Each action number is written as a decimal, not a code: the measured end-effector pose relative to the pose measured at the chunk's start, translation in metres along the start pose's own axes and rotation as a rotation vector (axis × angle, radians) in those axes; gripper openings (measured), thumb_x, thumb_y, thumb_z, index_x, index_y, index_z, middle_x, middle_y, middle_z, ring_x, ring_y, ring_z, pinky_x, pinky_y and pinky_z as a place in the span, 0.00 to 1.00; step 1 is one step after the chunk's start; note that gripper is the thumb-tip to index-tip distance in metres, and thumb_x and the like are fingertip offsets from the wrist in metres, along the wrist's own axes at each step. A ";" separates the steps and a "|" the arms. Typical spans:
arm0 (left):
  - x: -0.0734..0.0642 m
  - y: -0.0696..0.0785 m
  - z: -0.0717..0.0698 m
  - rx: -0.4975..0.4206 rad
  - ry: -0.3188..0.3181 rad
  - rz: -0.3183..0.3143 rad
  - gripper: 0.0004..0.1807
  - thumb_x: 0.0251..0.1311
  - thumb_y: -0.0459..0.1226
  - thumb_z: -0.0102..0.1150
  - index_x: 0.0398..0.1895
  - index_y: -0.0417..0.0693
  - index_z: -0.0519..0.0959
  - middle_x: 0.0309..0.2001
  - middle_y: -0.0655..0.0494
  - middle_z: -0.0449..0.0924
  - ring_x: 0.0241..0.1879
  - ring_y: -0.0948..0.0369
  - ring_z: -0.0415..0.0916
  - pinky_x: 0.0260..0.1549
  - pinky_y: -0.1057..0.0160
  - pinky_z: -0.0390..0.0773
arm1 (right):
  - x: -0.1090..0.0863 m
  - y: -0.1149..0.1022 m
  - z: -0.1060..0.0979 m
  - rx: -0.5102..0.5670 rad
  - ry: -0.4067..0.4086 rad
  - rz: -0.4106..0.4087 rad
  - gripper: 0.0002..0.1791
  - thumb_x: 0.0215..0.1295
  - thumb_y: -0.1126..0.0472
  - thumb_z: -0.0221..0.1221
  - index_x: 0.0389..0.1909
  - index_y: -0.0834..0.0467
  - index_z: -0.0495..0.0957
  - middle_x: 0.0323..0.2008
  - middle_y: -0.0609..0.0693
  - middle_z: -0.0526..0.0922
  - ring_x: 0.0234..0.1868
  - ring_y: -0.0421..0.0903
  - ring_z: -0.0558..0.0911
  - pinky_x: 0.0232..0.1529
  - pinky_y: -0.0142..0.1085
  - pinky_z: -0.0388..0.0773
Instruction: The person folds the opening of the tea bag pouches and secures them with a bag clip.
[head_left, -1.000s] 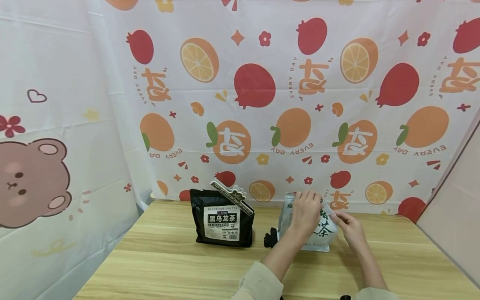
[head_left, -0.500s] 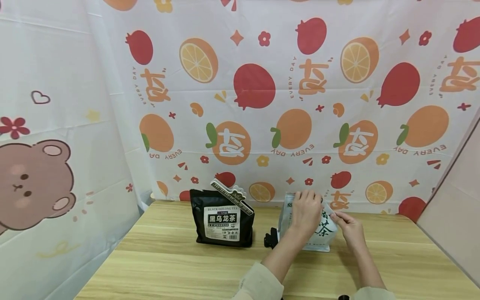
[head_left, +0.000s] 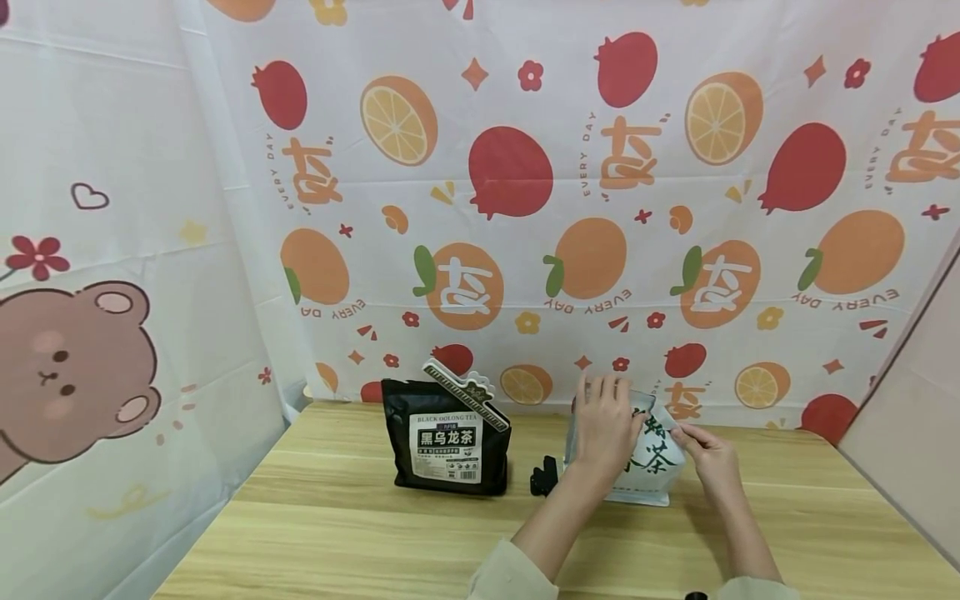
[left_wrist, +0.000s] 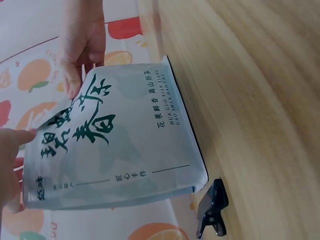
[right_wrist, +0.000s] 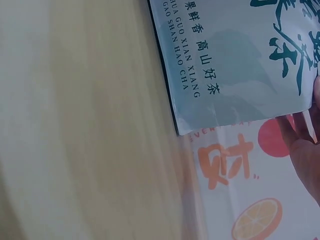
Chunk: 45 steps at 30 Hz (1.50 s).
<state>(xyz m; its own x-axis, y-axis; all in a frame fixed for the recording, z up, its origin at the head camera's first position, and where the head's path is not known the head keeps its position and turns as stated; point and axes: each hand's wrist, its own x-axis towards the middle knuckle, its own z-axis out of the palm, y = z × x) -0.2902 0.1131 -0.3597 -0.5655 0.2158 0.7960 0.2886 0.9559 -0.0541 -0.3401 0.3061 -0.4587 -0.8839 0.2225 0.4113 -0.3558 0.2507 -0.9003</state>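
Observation:
A pale blue-green tea bag (head_left: 648, 479) with dark green characters stands upright on the table, its top edge parted slightly. My left hand (head_left: 606, 425) holds the bag's top on the left, thumb in front and fingers behind the edge. My right hand (head_left: 708, 458) pinches the top right corner between thumb and fingers. In the left wrist view the bag (left_wrist: 130, 150) shows its broad front, with the left thumb right at its top edge. A black clip (head_left: 543, 477) sits on the table beside the bag's left bottom corner.
To the left stands a black oolong tea bag (head_left: 446, 450) with a white label; a long white-and-gold sealing clip (head_left: 467, 393) lies slanted over its top. Behind the wooden table (head_left: 337, 517) hangs a fruit-print curtain (head_left: 510, 275). A small black round object (head_left: 696, 595) shows at the bottom edge.
My left hand has shifted slightly left and its fingers have lifted a little. More of the pale bag's top edge and front shows. The right hand keeps its pinch on the corner.

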 end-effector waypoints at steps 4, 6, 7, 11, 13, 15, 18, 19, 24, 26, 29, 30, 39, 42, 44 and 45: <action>-0.004 -0.006 -0.002 -0.114 0.077 -0.039 0.29 0.49 0.54 0.65 0.49 0.47 0.73 0.45 0.56 0.71 0.50 0.59 0.66 0.59 0.59 0.58 | -0.011 -0.029 -0.002 0.022 -0.018 0.027 0.16 0.60 0.59 0.61 0.42 0.69 0.80 0.33 0.32 0.79 0.37 0.27 0.75 0.37 0.20 0.69; -0.006 -0.009 -0.003 -0.189 0.088 -0.066 0.29 0.50 0.52 0.65 0.50 0.44 0.72 0.46 0.54 0.71 0.50 0.59 0.65 0.57 0.62 0.60 | -0.016 -0.044 -0.002 0.019 -0.014 0.043 0.15 0.60 0.60 0.61 0.41 0.69 0.81 0.32 0.30 0.79 0.36 0.26 0.74 0.36 0.19 0.69; -0.007 -0.010 -0.004 -0.226 0.089 -0.081 0.29 0.51 0.51 0.65 0.51 0.43 0.71 0.46 0.54 0.70 0.50 0.59 0.66 0.56 0.63 0.61 | -0.017 -0.046 -0.002 0.015 -0.010 0.052 0.15 0.60 0.60 0.61 0.41 0.69 0.81 0.31 0.29 0.78 0.36 0.25 0.74 0.36 0.19 0.69; -0.011 -0.015 -0.006 -0.413 0.093 -0.174 0.27 0.56 0.46 0.62 0.54 0.41 0.68 0.51 0.51 0.68 0.53 0.58 0.64 0.54 0.64 0.63 | -0.016 -0.047 -0.004 0.001 -0.006 0.073 0.15 0.60 0.60 0.61 0.41 0.68 0.81 0.30 0.29 0.78 0.36 0.26 0.74 0.36 0.20 0.69; -0.013 -0.019 -0.006 -0.479 0.112 -0.217 0.26 0.57 0.44 0.61 0.55 0.41 0.68 0.52 0.51 0.68 0.54 0.58 0.64 0.53 0.63 0.65 | -0.015 -0.044 -0.006 0.002 -0.008 0.077 0.16 0.60 0.59 0.61 0.42 0.69 0.80 0.30 0.29 0.78 0.36 0.26 0.74 0.36 0.20 0.69; -0.016 -0.023 -0.006 -0.531 0.129 -0.257 0.24 0.59 0.43 0.59 0.55 0.40 0.68 0.52 0.51 0.68 0.53 0.58 0.65 0.52 0.62 0.67 | -0.014 -0.042 -0.007 0.007 -0.004 0.080 0.14 0.60 0.59 0.61 0.40 0.66 0.81 0.29 0.29 0.78 0.35 0.27 0.74 0.36 0.20 0.69; -0.020 -0.029 -0.003 -0.592 0.128 -0.317 0.20 0.62 0.42 0.55 0.53 0.40 0.69 0.51 0.51 0.69 0.51 0.58 0.67 0.49 0.61 0.70 | -0.014 -0.041 -0.009 0.022 0.001 0.081 0.12 0.60 0.60 0.61 0.40 0.65 0.82 0.29 0.29 0.78 0.34 0.27 0.75 0.35 0.20 0.69; -0.022 -0.030 -0.002 -0.613 0.125 -0.339 0.18 0.63 0.41 0.54 0.52 0.40 0.70 0.50 0.50 0.69 0.49 0.57 0.68 0.46 0.61 0.71 | -0.014 -0.042 -0.009 0.030 0.006 0.080 0.11 0.60 0.60 0.61 0.39 0.65 0.82 0.28 0.29 0.78 0.34 0.27 0.75 0.35 0.20 0.69; -0.031 -0.039 0.007 -0.679 0.063 -0.462 0.12 0.66 0.38 0.50 0.46 0.39 0.73 0.44 0.50 0.73 0.42 0.56 0.71 0.38 0.59 0.74 | -0.013 -0.041 -0.009 0.074 0.008 0.061 0.09 0.60 0.64 0.60 0.37 0.67 0.82 0.28 0.32 0.79 0.33 0.28 0.76 0.34 0.20 0.70; -0.035 -0.042 0.011 -0.675 0.013 -0.500 0.10 0.64 0.36 0.51 0.45 0.39 0.74 0.41 0.50 0.74 0.40 0.56 0.72 0.36 0.59 0.74 | -0.013 -0.039 -0.010 0.083 0.009 0.042 0.08 0.60 0.64 0.61 0.36 0.64 0.83 0.28 0.32 0.79 0.33 0.28 0.76 0.34 0.20 0.70; -0.041 -0.046 0.016 -0.655 -0.073 -0.556 0.09 0.60 0.32 0.54 0.43 0.39 0.74 0.40 0.51 0.75 0.38 0.56 0.73 0.30 0.59 0.74 | -0.014 -0.036 -0.010 0.083 0.009 0.007 0.04 0.59 0.61 0.62 0.32 0.53 0.85 0.29 0.32 0.80 0.33 0.28 0.76 0.34 0.19 0.70; -0.043 -0.048 0.017 -0.644 -0.103 -0.576 0.09 0.59 0.32 0.55 0.42 0.40 0.74 0.39 0.51 0.75 0.37 0.55 0.74 0.29 0.59 0.74 | -0.014 -0.035 -0.010 0.107 0.008 -0.002 0.04 0.58 0.61 0.62 0.32 0.52 0.85 0.29 0.33 0.80 0.34 0.28 0.76 0.34 0.20 0.70; -0.058 -0.062 0.025 -0.585 -0.221 -0.677 0.10 0.50 0.33 0.60 0.36 0.41 0.75 0.32 0.53 0.75 0.35 0.51 0.74 0.29 0.55 0.73 | -0.014 -0.037 -0.009 0.073 0.006 0.026 0.04 0.59 0.61 0.62 0.32 0.52 0.85 0.29 0.30 0.79 0.34 0.27 0.76 0.35 0.19 0.70; -0.062 -0.067 0.026 -0.570 -0.291 -0.692 0.10 0.51 0.33 0.61 0.36 0.41 0.76 0.33 0.51 0.75 0.37 0.50 0.74 0.31 0.54 0.74 | -0.014 -0.040 -0.009 0.087 -0.003 0.052 0.05 0.60 0.62 0.61 0.31 0.50 0.85 0.29 0.30 0.79 0.34 0.27 0.76 0.35 0.19 0.70; -0.064 -0.070 0.026 -0.560 -0.364 -0.708 0.10 0.53 0.35 0.61 0.38 0.42 0.75 0.36 0.50 0.75 0.39 0.50 0.73 0.32 0.52 0.74 | -0.014 -0.041 -0.009 0.096 -0.004 0.059 0.06 0.60 0.62 0.61 0.30 0.48 0.85 0.29 0.30 0.79 0.34 0.27 0.76 0.35 0.19 0.70; -0.065 -0.071 0.026 -0.562 -0.397 -0.716 0.11 0.53 0.36 0.61 0.39 0.42 0.75 0.37 0.50 0.74 0.40 0.50 0.73 0.32 0.52 0.74 | -0.014 -0.041 -0.008 0.096 -0.003 0.059 0.06 0.60 0.62 0.61 0.30 0.48 0.85 0.29 0.30 0.79 0.34 0.27 0.76 0.35 0.19 0.70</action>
<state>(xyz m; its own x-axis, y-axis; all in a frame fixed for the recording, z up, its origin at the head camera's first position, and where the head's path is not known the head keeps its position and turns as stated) -0.2941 0.0364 -0.4227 -0.9377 -0.2261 0.2638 0.0442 0.6754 0.7361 -0.3102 0.3006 -0.4266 -0.9052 0.2310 0.3567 -0.3304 0.1453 -0.9326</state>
